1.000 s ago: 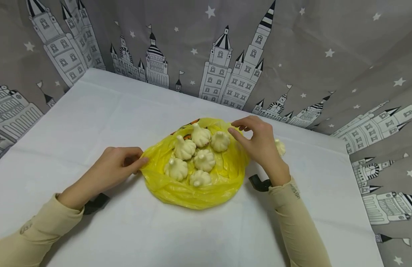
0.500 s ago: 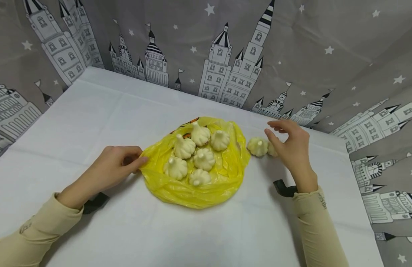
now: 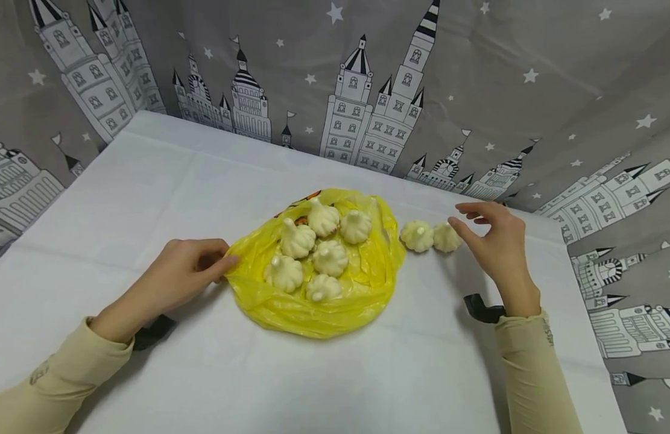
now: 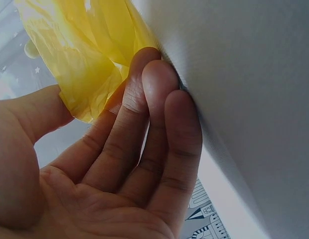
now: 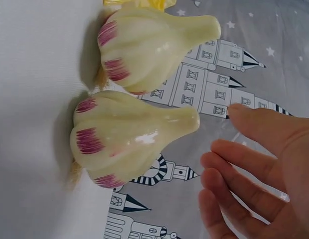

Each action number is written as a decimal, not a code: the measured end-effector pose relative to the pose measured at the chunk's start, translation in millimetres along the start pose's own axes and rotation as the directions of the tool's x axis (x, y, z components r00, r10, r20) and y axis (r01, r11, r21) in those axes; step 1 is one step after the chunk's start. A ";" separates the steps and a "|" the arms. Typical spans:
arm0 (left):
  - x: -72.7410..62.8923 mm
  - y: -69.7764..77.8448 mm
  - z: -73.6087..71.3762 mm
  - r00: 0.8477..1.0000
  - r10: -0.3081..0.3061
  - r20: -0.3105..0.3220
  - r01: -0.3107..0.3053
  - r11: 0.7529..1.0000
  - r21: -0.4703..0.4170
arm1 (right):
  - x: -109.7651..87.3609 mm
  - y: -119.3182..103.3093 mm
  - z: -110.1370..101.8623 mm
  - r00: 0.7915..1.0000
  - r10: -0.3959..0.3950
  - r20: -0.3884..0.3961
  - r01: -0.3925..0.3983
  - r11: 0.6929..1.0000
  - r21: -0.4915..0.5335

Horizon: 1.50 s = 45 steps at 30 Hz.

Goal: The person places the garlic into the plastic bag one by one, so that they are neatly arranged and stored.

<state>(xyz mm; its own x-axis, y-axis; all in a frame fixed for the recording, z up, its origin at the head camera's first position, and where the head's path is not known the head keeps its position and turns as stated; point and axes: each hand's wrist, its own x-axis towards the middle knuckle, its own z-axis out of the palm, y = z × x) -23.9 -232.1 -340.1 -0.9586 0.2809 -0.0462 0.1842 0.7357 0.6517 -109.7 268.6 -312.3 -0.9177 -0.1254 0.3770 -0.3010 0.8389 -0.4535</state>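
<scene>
A yellow plastic bag (image 3: 313, 319) lies spread on the table with several garlic bulbs (image 3: 330, 258) inside its opening. My left hand (image 3: 190, 265) pinches the bag's left edge between thumb and fingers; the left wrist view shows the yellow plastic (image 4: 94, 55) caught there. Right of the bag, two more garlic bulbs stand side by side: one bulb (image 3: 417, 235) near the bag and another bulb (image 3: 446, 237) farther right. Holding nothing, my right hand (image 3: 494, 244) hovers just right of the farther bulb. Purple streaks mark the nearer-to-hand bulb (image 5: 129, 142) in the right wrist view.
A white cloth covers the table (image 3: 291, 386). Behind it and along both sides hangs a grey curtain (image 3: 492, 102) printed with castles and stars. Black wrist straps (image 3: 481, 308) show under both forearms.
My right hand has moved right, away from the bag's right edge and past the two loose garlic bulbs, which now show more fully. My left hand keeps its hold on the bag.
</scene>
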 end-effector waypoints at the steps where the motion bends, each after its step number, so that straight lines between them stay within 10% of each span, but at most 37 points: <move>1: 0.3 -0.3 0.6 1.000 0.004 0.001 -0.004 1.000 -0.004 | -0.3 0.5 -0.4 1.000 0.003 0.019 -0.003 1.000 -0.005; 20: -3.9 -0.6 1.4 1.000 0.008 0.018 -0.008 1.000 -0.003 | -7.3 10.3 14.5 0.985 0.004 0.171 -0.009 1.000 0.027; 45: 2.1 -3.2 0.0 1.000 0.001 -0.001 -0.001 1.000 -0.016 | 0.6 14.3 5.4 0.997 -0.082 0.010 0.082 0.996 -0.019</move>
<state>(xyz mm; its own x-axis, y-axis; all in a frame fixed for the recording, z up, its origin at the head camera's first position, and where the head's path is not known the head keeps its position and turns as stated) -26.5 -233.9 -342.3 -0.9586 0.2813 -0.0448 0.1819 0.7255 0.6638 -116.0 277.6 -323.0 -0.8925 -0.1990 0.4048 -0.3705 0.8354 -0.4060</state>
